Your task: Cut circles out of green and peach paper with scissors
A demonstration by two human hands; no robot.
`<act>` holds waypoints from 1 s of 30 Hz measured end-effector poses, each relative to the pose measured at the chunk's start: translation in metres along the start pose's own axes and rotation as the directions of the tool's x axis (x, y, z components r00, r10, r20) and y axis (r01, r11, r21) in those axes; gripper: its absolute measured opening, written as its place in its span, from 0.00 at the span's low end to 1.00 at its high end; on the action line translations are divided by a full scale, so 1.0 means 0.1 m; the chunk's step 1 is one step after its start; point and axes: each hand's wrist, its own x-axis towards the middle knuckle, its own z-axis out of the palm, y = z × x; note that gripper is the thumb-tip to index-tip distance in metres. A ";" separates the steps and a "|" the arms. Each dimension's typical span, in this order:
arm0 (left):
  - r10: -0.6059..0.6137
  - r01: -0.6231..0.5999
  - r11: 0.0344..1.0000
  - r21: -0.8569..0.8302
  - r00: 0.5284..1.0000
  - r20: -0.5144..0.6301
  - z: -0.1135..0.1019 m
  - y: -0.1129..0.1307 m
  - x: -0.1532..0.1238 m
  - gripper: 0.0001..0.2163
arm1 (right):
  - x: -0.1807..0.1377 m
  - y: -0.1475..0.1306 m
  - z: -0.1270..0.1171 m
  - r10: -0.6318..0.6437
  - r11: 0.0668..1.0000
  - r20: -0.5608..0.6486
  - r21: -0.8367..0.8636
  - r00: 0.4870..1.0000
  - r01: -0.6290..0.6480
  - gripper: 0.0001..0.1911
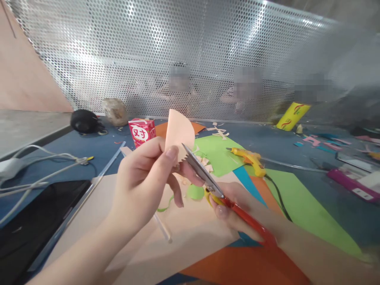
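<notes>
Between the thumb and fingers of my left hand (145, 178) is a folded piece of peach paper (179, 130), its top edge rounded and its lower edge cut into small teeth. My right hand (237, 206) grips red-handled scissors (204, 170), whose blades point up and left at the paper's toothed edge. Peach scraps (206, 163) and a small green paper piece (195, 192) lie below and behind the hands. Under them spreads a large peach sheet (178, 253). The fingers inside the scissor handles are partly hidden.
A yellow glue gun (251, 160) with a black cord rests on green sheets (216, 154) at the right. A phone (38, 217), white cables (38, 182) and a red box (141, 132) are at the left. A perforated metal panel (192, 51) stands behind.
</notes>
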 end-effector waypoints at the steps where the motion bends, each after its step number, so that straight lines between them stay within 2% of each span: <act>1: -0.010 0.010 1.000 -0.004 1.000 -0.010 0.00 0.00 0.00 0.11 | 0.00 -0.01 0.00 -0.008 1.000 -0.002 0.005 1.000 0.008 0.24; 4: -0.052 0.052 0.999 -0.004 0.997 -0.049 0.01 0.01 -0.01 0.11 | 0.00 -0.03 0.01 -0.002 1.000 -0.015 -0.005 1.000 0.002 0.21; 8: -0.078 0.079 0.997 0.022 0.997 -0.020 0.01 0.00 -0.02 0.11 | 0.03 -0.01 0.02 0.044 0.997 -0.040 -0.064 0.998 -0.046 0.16; 14: -0.076 0.079 0.997 0.027 0.993 -0.092 0.05 0.01 -0.02 0.11 | 0.08 0.05 0.03 -0.016 0.994 -0.068 -0.113 0.998 0.008 0.18; 20: -0.070 0.073 0.996 0.057 0.996 -0.051 0.02 -0.04 -0.04 0.09 | 0.10 0.05 0.05 -0.032 0.999 -0.096 -0.042 0.995 0.028 0.22; 27: -0.134 0.126 0.980 0.156 0.990 0.043 0.00 -0.12 -0.07 0.13 | 0.09 0.05 0.06 0.010 1.000 -0.092 0.020 0.996 -0.009 0.23; 30: -0.149 0.138 0.980 0.144 0.986 0.068 -0.02 -0.14 -0.06 0.14 | 0.09 0.05 0.07 0.017 0.999 -0.083 0.053 0.996 -0.012 0.24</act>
